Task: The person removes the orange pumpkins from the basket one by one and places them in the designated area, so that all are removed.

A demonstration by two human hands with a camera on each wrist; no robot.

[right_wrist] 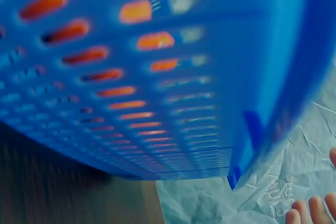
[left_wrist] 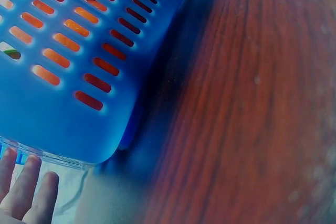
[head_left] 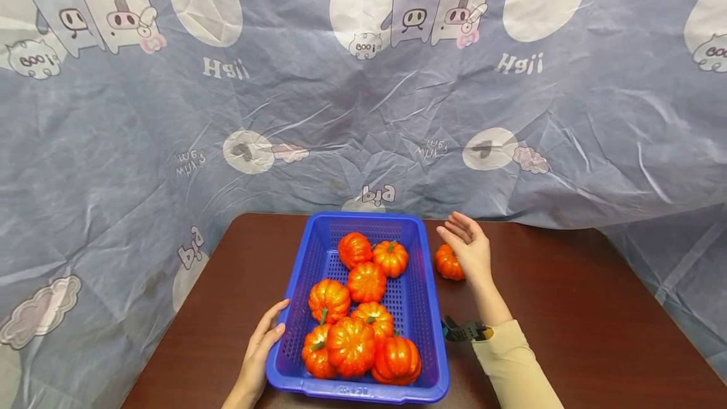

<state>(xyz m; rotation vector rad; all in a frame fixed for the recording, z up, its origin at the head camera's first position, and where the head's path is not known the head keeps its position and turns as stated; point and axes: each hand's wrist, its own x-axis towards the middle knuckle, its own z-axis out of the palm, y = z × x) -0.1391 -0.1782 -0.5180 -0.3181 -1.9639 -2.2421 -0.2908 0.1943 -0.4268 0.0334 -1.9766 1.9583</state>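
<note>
A blue plastic basket with slotted sides stands on the table and holds several small orange pumpkins, some with green stems. My left hand is at the basket's left side, fingertips right at the rim, fingers fairly straight. In the left wrist view, its fingers show just beside the rim. To the right of the basket my right hand is raised, empty, with its fingers loosely extended. Behind it, one more pumpkin sits on the table, partly hidden by the hand.
The dark brown wooden table extends to both sides of the basket. A grey-blue cloth with cartoon prints hangs behind and around it. A dark strap device is on the right wrist, close to the basket's right rim.
</note>
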